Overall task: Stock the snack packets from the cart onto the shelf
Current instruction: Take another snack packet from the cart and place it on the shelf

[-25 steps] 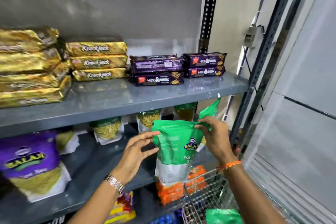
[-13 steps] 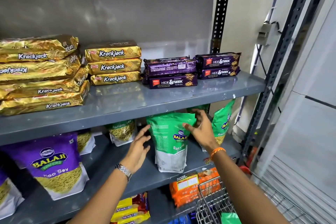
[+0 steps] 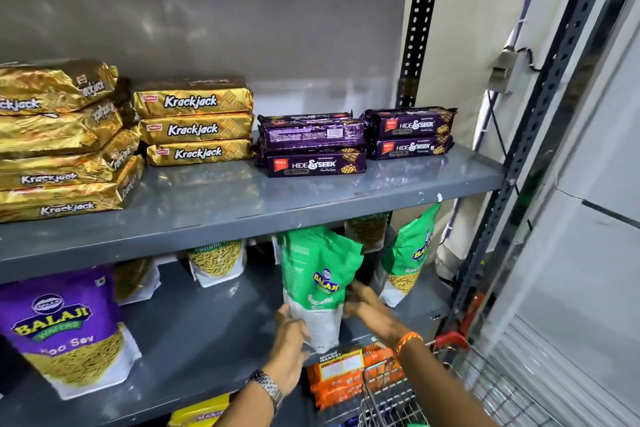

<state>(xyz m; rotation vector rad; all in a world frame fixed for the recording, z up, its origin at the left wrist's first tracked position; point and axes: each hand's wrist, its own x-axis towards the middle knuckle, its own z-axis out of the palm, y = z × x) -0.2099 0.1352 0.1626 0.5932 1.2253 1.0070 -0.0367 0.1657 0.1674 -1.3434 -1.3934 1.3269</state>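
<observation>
A green and white Balaji snack packet (image 3: 317,284) stands upright near the front of the grey middle shelf (image 3: 207,333). My left hand (image 3: 291,347) grips its lower left edge. On the other side my right hand (image 3: 363,305) presses against its lower right edge. Behind it and to the right stands another green packet (image 3: 408,260), with two more (image 3: 216,262) further back. The wire cart (image 3: 398,399) shows at the bottom right, below my right forearm.
A purple Balaji packet (image 3: 65,333) stands at the shelf's left. The upper shelf (image 3: 242,211) carries gold Krackjack stacks (image 3: 194,126) and purple Hide & Seek packs (image 3: 311,146). Orange packets (image 3: 339,378) lie on the shelf below. A perforated steel upright (image 3: 526,156) bounds the right side.
Both hands slid from the packet's top down to its base after it was set on the middle shelf. The camera moved closer to the shelf.
</observation>
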